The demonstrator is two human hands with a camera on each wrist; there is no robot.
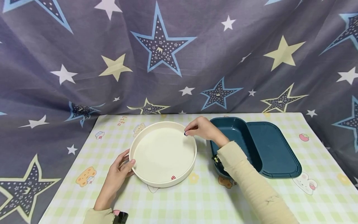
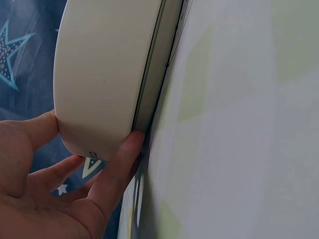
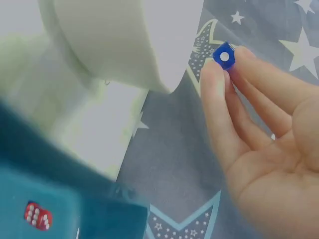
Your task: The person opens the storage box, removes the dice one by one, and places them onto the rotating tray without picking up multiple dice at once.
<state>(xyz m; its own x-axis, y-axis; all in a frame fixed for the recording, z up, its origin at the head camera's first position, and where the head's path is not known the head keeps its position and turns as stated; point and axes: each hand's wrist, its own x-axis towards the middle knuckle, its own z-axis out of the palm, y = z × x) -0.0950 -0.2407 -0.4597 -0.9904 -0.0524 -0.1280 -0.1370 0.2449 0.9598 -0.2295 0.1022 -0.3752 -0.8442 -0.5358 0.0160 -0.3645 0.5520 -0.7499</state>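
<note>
A round cream tray [image 1: 162, 185] with a raised wall lies at the middle of the table. My left hand [image 1: 121, 169] holds it by its left side, thumb over the rim and fingers along the outer wall, as the left wrist view also shows. Between thumb and fingertips my right hand [image 1: 205, 128] pinches a small blue die [image 3: 224, 56], one white dot facing the right wrist camera. That hand is over the tray's right rim. Inside the tray, near its front wall, sits a small red die [image 1: 173, 177] with white dots.
A dark teal box [image 1: 227, 123] stands right of the tray, partly hidden by my right forearm. Another red die [image 3: 38, 215] lies in it. A flat teal lid [image 1: 275, 149] adjoins its right side. Behind the checked tablecloth [image 1: 156, 205] hangs a star-patterned curtain [image 1: 193, 18].
</note>
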